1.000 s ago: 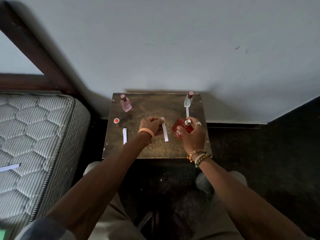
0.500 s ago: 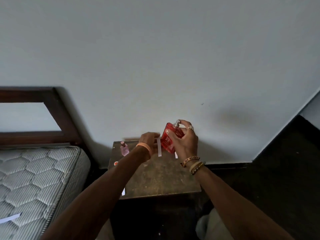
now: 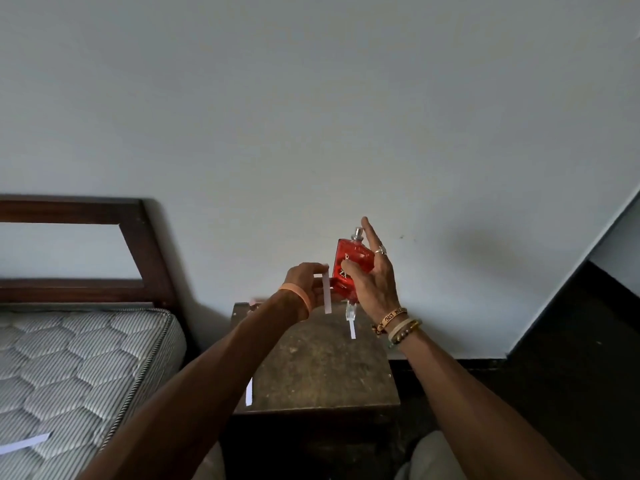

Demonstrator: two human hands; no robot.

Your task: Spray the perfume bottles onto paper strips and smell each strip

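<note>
My right hand holds a red perfume bottle upright above the small wooden table, with the index finger raised beside its silver spray nozzle. My left hand pinches a white paper strip that hangs down just left of the bottle, almost touching it. A clear perfume bottle stands on the table below the red one, mostly hidden by my right hand, with a second strip lying in front of it. A third strip lies at the table's left edge beside my left forearm.
A mattress with a dark wooden headboard fills the left side, and a paper strip lies on it. A grey wall rises behind the table. Dark floor lies to the right. My knees are at the bottom edge.
Both hands have risen from the table with the red bottle and the strip. My head has tilted up, so the table sits lower in view. My index finger has lifted off the nozzle.
</note>
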